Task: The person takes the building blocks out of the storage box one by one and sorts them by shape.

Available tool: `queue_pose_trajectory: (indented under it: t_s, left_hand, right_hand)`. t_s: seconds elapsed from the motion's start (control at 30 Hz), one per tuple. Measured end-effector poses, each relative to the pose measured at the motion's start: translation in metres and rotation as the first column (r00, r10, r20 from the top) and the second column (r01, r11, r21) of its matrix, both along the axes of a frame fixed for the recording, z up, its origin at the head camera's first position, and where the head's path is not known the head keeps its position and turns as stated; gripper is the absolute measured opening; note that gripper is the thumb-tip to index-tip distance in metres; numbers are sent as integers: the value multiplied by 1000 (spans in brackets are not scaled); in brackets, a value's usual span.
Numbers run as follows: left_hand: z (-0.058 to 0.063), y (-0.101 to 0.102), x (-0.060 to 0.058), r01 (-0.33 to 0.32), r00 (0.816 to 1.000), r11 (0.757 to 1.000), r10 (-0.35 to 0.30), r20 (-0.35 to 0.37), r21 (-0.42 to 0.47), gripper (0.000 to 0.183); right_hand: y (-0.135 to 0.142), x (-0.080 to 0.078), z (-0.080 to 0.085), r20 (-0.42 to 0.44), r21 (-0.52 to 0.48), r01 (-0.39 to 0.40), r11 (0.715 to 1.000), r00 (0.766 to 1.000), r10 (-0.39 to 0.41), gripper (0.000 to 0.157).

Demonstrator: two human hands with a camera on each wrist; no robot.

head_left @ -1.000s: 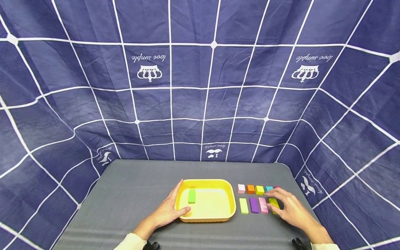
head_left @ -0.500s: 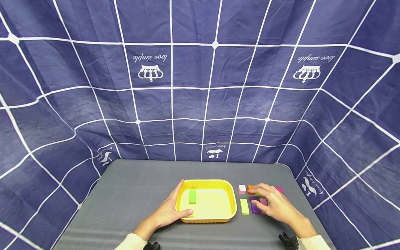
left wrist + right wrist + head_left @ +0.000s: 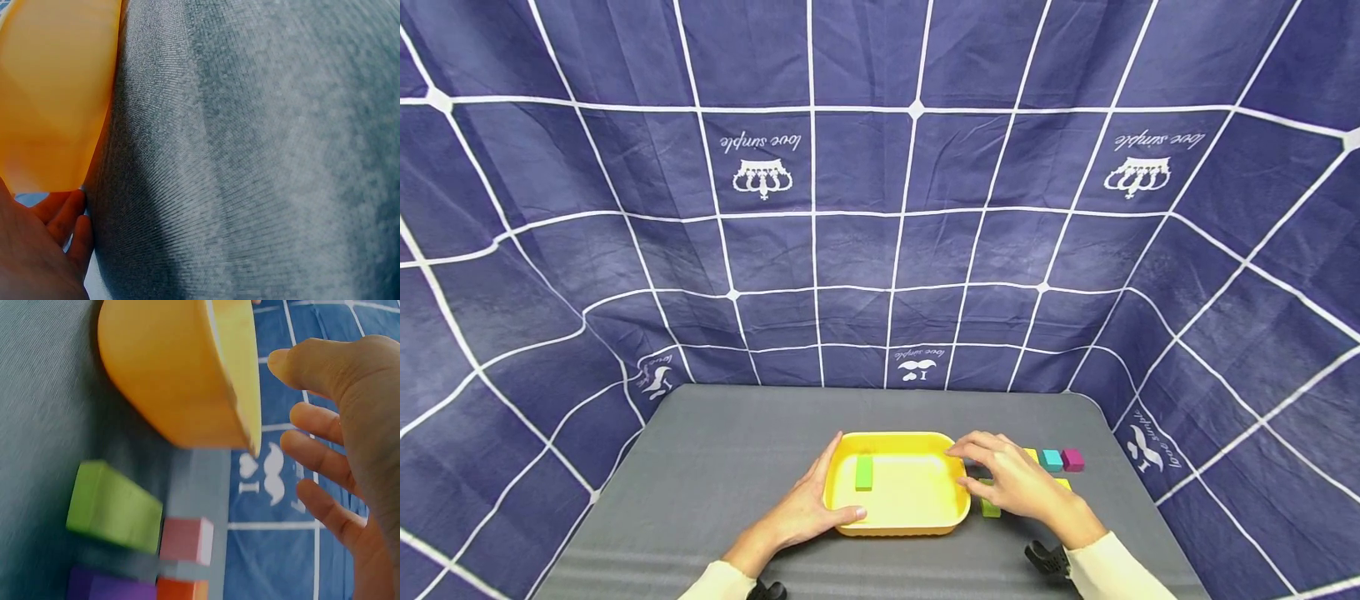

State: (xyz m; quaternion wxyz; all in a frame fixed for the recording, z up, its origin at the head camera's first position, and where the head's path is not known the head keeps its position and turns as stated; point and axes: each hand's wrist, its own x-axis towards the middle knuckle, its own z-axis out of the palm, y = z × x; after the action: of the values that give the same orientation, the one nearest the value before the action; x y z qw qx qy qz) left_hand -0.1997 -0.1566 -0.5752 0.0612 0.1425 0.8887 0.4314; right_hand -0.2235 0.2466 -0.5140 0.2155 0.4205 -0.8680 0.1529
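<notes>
A yellow tray (image 3: 917, 487) stands on the grey table, with a green block (image 3: 864, 472) inside toward its left. My left hand (image 3: 805, 504) holds the tray's left end, thumb over the near rim and fingers along the outside wall. Above the tray's right rim is my right hand (image 3: 1018, 479), its fingers spread and nothing between them. Under and beside it lie a light green block (image 3: 112, 506), a pink-white block (image 3: 185, 539), a purple block (image 3: 112, 589) and an orange block (image 3: 181, 589). In the head view this hand hides most of them.
Further right are a teal block (image 3: 1051, 460) and a magenta block (image 3: 1072, 459), with part of a yellow block (image 3: 1032, 454) beside them. A blue curtain (image 3: 865, 250) with white lines rises behind the grey table (image 3: 722, 433) and along its sides.
My right hand has moved left from over the right-hand blocks to the tray's right rim, uncovering the teal and magenta blocks. The left hand stays on the tray; the green block has not moved.
</notes>
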Motion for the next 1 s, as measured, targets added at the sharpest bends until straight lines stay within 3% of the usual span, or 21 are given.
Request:
queue_pose_trajectory:
  t_s: [0.3,0.6,1.0]
  left_hand:
    - [-3,0,1,4,1000,1000,-5,3,9,135]
    - [-1,-1,1,7,1000,1000,-7,25,9,135]
    - [-3,-2,0,8,1000,1000,-7,19,-12,135]
  right_hand:
    - [-36,-9,8,77,69,-58,996,996,52,44]
    - [-73,-20,15,198,152,-108,982,977,77,44]
    - [-109,-34,9,282,257,-158,954,956,82,51]
